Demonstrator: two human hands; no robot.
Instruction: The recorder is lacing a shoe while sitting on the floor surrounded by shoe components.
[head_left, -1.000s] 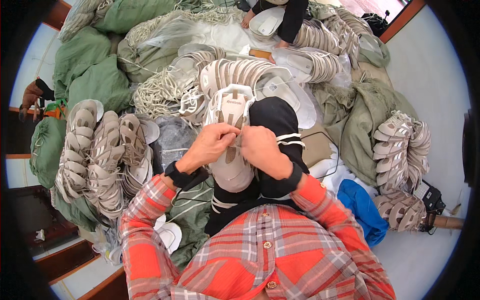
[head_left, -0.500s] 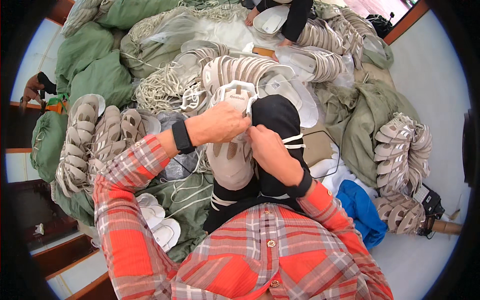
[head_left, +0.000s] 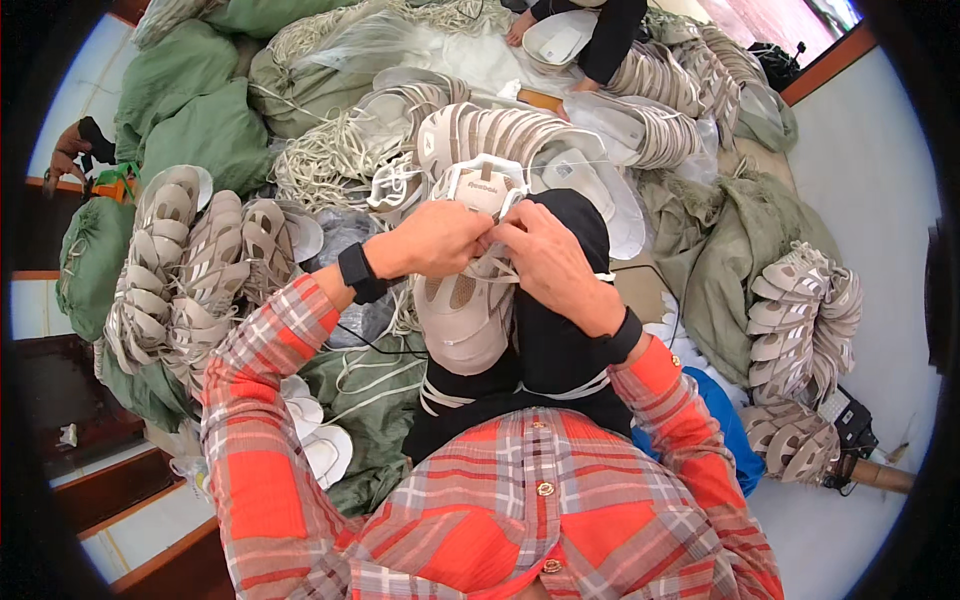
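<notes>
A beige and white shoe upper rests on my lap, its toe toward me and its tongue away. My left hand is closed over its eyelet area, fingers curled. My right hand meets it there, pinching a pale shoelace at the upper's right edge. The fingertips nearly touch, and what lies right between them is partly hidden. Just below my right fingers a slack bit of shoelace shows. Black cloth covers my legs, with pale laces around it.
A row of nested shoe uppers lies beyond my knees, beside a tangled heap of laces. More stacked uppers stand left and right. Green sacks surround them. Another person's dark-clothed limb shows at the far side.
My right hand has risen slightly, its fingertips now against my left hand's. My left hand has shifted a little to the right.
</notes>
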